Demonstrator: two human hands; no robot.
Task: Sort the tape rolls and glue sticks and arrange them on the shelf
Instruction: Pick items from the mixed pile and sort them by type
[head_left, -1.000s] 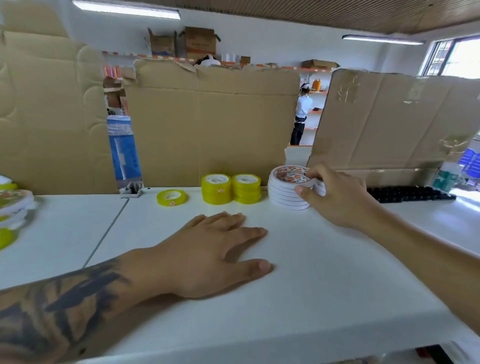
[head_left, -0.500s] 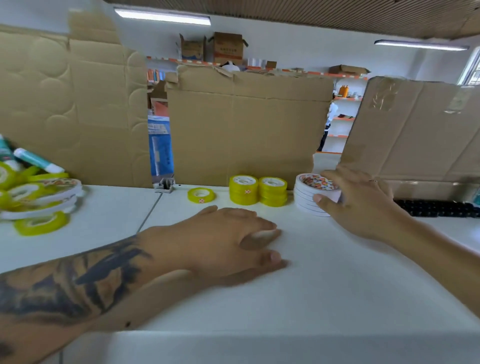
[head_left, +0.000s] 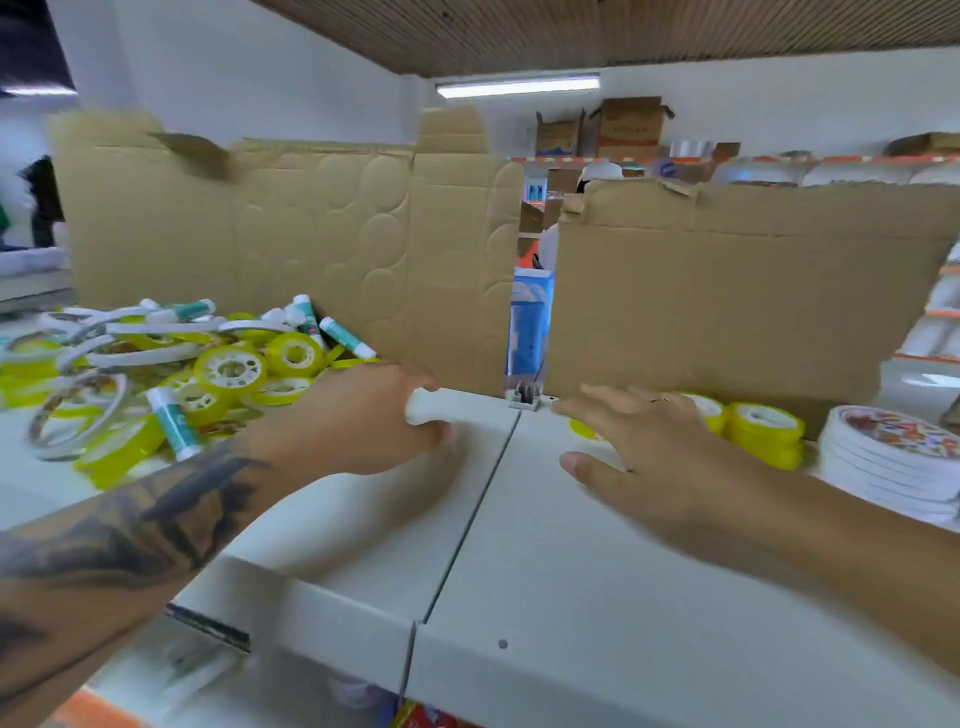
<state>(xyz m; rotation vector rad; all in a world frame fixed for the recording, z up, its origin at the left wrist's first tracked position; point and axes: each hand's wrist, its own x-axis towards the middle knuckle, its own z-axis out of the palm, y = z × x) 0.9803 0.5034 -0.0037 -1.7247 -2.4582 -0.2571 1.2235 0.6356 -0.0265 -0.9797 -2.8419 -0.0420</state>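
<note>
Head view of a white shelf (head_left: 519, 545) backed by upright cardboard sheets (head_left: 322, 260). The left hand (head_left: 363, 421), on a tattooed forearm, lies over the shelf just left of the seam between two shelf panels; its fingers are curled, and a white shape shows at the fingertips, but motion blur hides whether anything is gripped. The right hand (head_left: 654, 462) hovers palm down just right of the seam, fingers spread and relaxed, holding nothing. An unsorted heap (head_left: 156, 374) of yellow tape rolls, flat white tape rolls and green-and-white glue sticks lies at the left, its near edge just beside the left wrist. Behind the right hand stand stacked yellow tape rolls (head_left: 763, 434), partly hidden by the fingers. A stack of white double-sided tape rolls (head_left: 888, 467) with a printed top sits at the far right, near that forearm and apart from the hand.
</note>
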